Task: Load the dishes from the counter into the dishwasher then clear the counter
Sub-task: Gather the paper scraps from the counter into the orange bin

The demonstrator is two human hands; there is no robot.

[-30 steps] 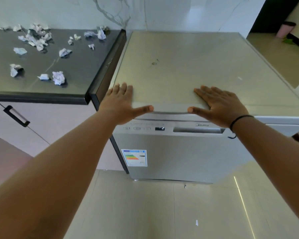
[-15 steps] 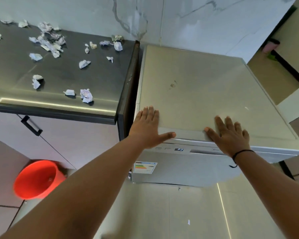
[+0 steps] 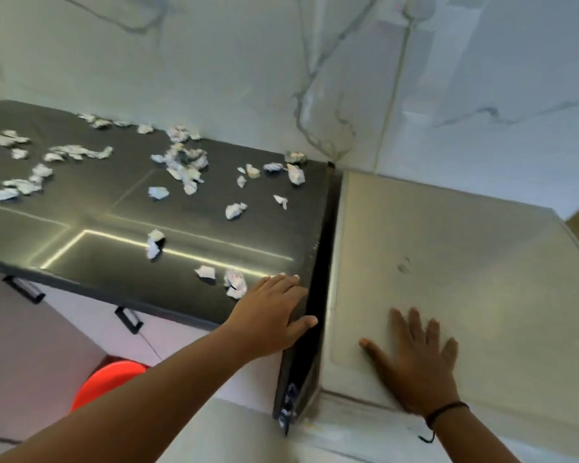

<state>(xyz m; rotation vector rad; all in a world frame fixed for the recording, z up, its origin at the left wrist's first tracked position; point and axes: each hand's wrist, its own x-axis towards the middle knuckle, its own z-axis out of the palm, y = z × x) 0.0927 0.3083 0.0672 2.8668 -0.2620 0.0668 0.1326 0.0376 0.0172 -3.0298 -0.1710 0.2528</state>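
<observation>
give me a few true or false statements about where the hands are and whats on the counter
1. The right hand lies flat on the dishwasher top. True.
2. The left hand grips a plate. False: it rests open on the dark counter corner, holding nothing.
3. Crumpled paper scraps are scattered over the counter. True.
4. Dishes are stacked on the counter. False: only paper scraps show there.
5. An orange bucket stands on the dishwasher. False: it sits low on the floor beneath the counter.

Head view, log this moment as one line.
left hand: flat on counter corner | right hand: flat on dishwasher top | crumpled paper: on counter
</observation>
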